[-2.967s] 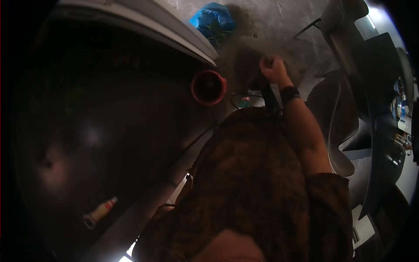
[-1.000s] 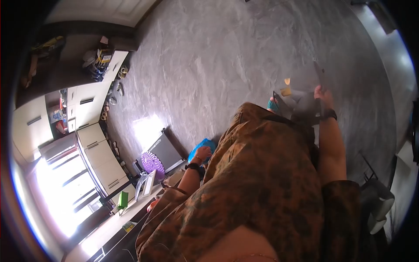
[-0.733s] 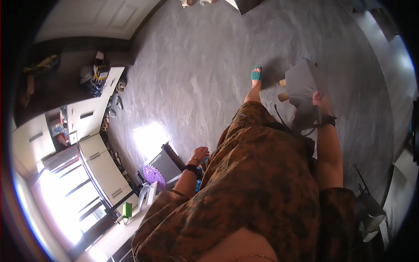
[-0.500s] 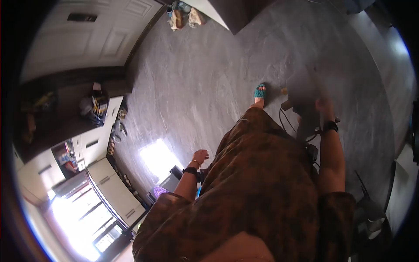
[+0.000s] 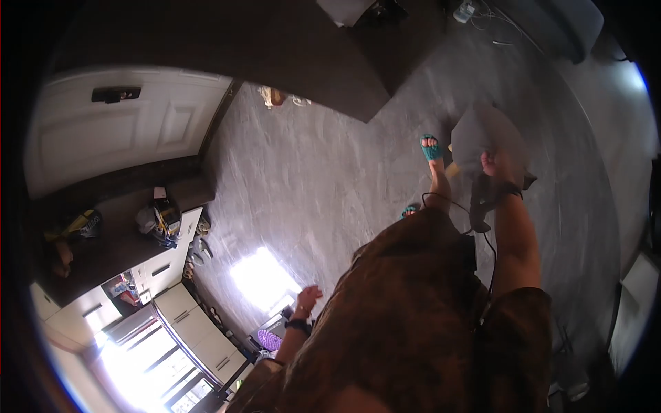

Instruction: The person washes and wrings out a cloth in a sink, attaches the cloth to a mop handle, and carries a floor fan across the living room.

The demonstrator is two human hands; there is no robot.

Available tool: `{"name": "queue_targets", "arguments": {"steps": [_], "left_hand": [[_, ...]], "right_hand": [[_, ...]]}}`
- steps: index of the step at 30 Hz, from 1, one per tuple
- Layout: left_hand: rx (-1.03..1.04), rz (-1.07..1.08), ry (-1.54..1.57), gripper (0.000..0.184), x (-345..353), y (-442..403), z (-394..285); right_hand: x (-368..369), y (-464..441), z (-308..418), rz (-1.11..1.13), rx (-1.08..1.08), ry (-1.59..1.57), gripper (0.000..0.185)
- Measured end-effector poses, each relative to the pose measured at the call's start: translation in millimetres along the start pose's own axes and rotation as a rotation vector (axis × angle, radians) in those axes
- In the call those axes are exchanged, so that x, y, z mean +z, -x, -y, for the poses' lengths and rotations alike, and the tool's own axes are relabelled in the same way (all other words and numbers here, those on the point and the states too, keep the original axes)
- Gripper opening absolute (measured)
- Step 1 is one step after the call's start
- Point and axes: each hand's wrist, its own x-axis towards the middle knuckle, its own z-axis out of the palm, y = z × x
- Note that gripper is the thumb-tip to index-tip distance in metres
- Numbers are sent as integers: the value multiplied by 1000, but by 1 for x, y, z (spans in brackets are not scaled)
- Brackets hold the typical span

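Marbled floor (image 5: 330, 179) below hands (image 5: 488, 164) and stool (image 5: 480, 129)

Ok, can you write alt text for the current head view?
The right hand holds a blurred grey stool-like object over a grey floor; the left hand hangs at the other side, apparently empty. Green sandals are on the feet, and a white door and pale cabinets stand at image left.

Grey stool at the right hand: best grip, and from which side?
I'd grip the grey stool by its edge nearest the wearer, coming from the body side: the right hand is there, and the yellowish legs jut picture-left. Blur hides finger detail.
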Motion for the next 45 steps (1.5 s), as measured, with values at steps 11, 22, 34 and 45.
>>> {"name": "queue_targets", "arguments": {"steps": [11, 22, 34, 45], "left_hand": [[-307, -33, 102, 33, 40, 70, -232], [-721, -137, 360, 34, 63, 107, -309], [-209, 34, 138, 32, 21, 39, -322], [-56, 124, 246, 34, -71, -126, -292]], "right_hand": [[248, -154, -35, 249, 98, 199, 4], [409, -193, -94, 468, 277, 436, 7], [159, -196, 2, 250, 113, 1344, 18], [97, -95, 150, 495, -303, 657, 5]]}}
